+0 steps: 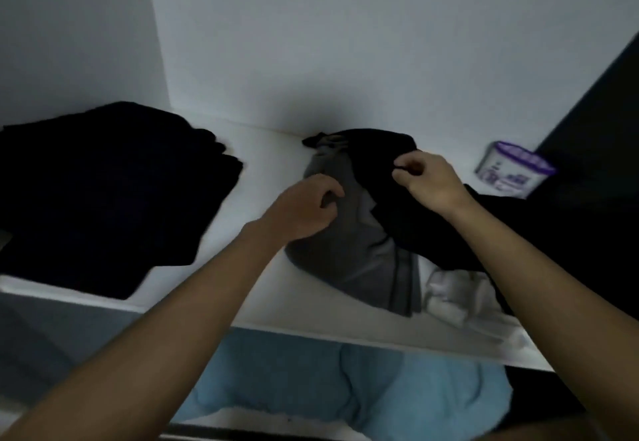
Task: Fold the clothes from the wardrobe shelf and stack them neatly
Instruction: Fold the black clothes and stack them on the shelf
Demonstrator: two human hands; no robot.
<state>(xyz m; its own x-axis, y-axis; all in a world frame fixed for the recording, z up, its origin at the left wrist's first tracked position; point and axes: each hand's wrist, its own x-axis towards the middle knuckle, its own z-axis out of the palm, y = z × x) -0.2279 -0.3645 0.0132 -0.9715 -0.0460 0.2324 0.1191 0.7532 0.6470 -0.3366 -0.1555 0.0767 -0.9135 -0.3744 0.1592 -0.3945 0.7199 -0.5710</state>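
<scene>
Pinching the black cloth (375, 159) with the right hand (430, 181) and clutching the grey cloth (345, 254) beneath the left hand (304, 207), probably best peeling them apart slowly, avoiding tangles.

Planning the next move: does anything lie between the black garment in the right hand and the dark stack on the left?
Yes. The grey garment and the left hand on it lie between the black garment and the dark stack.
</scene>
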